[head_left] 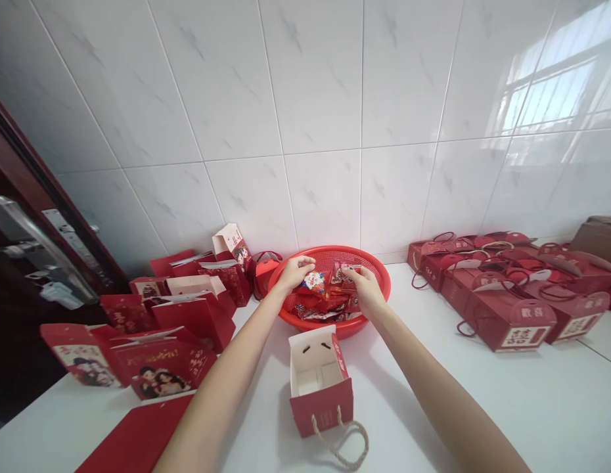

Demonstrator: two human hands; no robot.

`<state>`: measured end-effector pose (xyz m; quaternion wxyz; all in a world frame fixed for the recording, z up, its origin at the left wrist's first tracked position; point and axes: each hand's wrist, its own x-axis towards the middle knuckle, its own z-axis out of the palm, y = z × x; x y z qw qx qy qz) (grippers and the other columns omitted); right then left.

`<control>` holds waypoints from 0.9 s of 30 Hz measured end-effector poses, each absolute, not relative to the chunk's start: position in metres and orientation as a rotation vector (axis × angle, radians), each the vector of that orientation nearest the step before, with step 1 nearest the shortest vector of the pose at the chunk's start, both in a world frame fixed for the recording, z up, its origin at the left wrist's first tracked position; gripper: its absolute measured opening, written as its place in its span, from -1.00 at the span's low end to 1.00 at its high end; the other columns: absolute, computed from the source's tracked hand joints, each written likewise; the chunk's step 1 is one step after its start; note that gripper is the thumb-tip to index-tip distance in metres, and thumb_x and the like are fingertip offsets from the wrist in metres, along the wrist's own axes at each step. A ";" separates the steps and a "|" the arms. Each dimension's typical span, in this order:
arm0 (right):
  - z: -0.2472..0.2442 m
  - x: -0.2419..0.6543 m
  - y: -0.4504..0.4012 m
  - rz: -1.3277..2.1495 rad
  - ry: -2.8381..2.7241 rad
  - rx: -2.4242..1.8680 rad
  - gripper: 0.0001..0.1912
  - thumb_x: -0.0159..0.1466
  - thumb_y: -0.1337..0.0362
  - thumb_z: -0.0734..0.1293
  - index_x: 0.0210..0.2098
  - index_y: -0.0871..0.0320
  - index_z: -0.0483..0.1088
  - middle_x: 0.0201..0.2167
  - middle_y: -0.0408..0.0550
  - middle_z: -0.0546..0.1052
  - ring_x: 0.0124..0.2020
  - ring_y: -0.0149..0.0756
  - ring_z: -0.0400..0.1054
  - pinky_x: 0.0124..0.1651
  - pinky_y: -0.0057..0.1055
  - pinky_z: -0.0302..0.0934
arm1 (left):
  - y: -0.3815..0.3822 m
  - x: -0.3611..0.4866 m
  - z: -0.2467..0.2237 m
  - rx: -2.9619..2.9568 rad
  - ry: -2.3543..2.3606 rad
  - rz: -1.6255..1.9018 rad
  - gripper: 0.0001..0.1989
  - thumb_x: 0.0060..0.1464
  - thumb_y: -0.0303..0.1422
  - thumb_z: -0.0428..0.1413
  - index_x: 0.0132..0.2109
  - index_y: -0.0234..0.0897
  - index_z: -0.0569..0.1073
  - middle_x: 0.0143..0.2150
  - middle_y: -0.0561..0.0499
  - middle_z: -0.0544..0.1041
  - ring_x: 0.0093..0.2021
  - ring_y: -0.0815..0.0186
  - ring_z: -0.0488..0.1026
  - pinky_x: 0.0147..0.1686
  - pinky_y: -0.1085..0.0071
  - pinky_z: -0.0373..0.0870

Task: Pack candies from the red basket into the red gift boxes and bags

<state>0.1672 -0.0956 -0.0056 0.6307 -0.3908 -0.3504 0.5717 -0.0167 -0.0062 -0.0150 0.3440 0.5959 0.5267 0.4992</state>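
Observation:
A red plastic basket (379,264) full of small wrapped snack packets (330,305) stands against the wall, and both my hands reach into it. My left hand (293,272) is closed in a pinch at the top edge of a red, blue and white packet (315,283). At the basket's right side, my right hand (368,290) pinches a red packet (345,270) between thumb and fingers. In front of the basket sits an open red gift box (321,407), its white inside showing nothing in it. Its rope handle (357,460) hangs toward me onto the table.
On the left stand several open red boxes (162,364) in a cluster. Several closed red gift boxes (507,322) with cord handles are grouped on the right. A tiled wall (325,197) runs behind the white table (399,420). A door with a metal handle (34,243) is at far left.

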 end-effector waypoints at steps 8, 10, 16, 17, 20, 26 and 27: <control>-0.008 0.170 -0.095 1.282 -0.775 -0.901 -0.68 -0.04 0.13 0.53 -0.51 0.09 0.32 -0.53 -0.18 0.53 -0.44 -0.26 0.45 -0.40 -0.38 0.30 | 0.004 -0.031 -0.018 1.563 1.663 1.449 -0.81 0.01 -0.38 0.11 -0.19 -0.25 0.52 -0.10 -0.12 0.60 -0.05 0.16 0.50 -0.04 0.32 0.36; -0.007 0.169 -0.096 1.278 -0.760 -0.896 -0.68 -0.05 0.14 0.53 -0.52 0.09 0.31 -0.54 -0.18 0.53 -0.44 -0.26 0.44 -0.40 -0.37 0.31 | 0.002 -0.030 -0.018 1.647 1.642 1.349 -0.83 -0.07 -0.44 0.12 -0.27 -0.22 0.55 -0.16 -0.07 0.63 -0.09 0.17 0.52 -0.08 0.35 0.37; -0.007 0.168 -0.096 1.290 -0.740 -0.906 -0.67 -0.07 0.14 0.53 -0.52 0.07 0.30 -0.54 -0.17 0.53 -0.45 -0.24 0.44 -0.43 -0.37 0.30 | -0.009 -0.024 -0.027 1.866 1.490 0.674 -0.86 -0.36 -0.53 0.18 -0.70 -0.21 0.48 -0.69 0.05 0.46 -0.59 0.27 0.41 -0.50 0.42 0.28; -0.007 0.168 -0.096 1.291 -0.747 -0.907 -0.67 -0.07 0.15 0.53 -0.52 0.07 0.30 -0.54 -0.17 0.53 -0.45 -0.24 0.43 -0.44 -0.37 0.29 | -0.011 -0.024 -0.027 1.887 1.453 0.551 -0.86 -0.42 -0.55 0.20 -0.72 -0.21 0.49 -0.71 0.07 0.45 -0.62 0.30 0.37 -0.54 0.43 0.24; -0.007 0.168 -0.096 1.292 -0.753 -0.906 -0.67 -0.08 0.14 0.53 -0.53 0.07 0.30 -0.55 -0.17 0.52 -0.45 -0.24 0.43 -0.43 -0.37 0.30 | -0.018 -0.021 -0.024 1.932 1.343 0.287 -0.85 -0.53 -0.53 0.29 -0.67 -0.17 0.56 -0.66 0.10 0.50 -0.63 0.35 0.35 -0.58 0.47 0.18; -0.004 0.168 -0.097 1.296 -0.758 -0.914 -0.69 -0.08 0.15 0.53 -0.53 0.09 0.34 -0.55 -0.17 0.53 -0.46 -0.25 0.43 -0.44 -0.37 0.30 | -0.027 -0.013 -0.009 1.932 1.230 0.005 -0.94 -0.40 -0.41 0.29 -0.65 -0.18 0.56 -0.65 0.08 0.47 -0.62 0.38 0.28 -0.62 0.49 0.12; -0.003 0.168 -0.098 1.297 -0.762 -0.910 -0.70 -0.08 0.16 0.53 -0.52 0.09 0.34 -0.55 -0.17 0.53 -0.46 -0.25 0.44 -0.44 -0.38 0.30 | -0.028 -0.013 -0.008 1.908 1.226 -0.037 -0.95 -0.39 -0.41 0.28 -0.64 -0.19 0.56 -0.64 0.07 0.47 -0.62 0.36 0.29 -0.62 0.48 0.13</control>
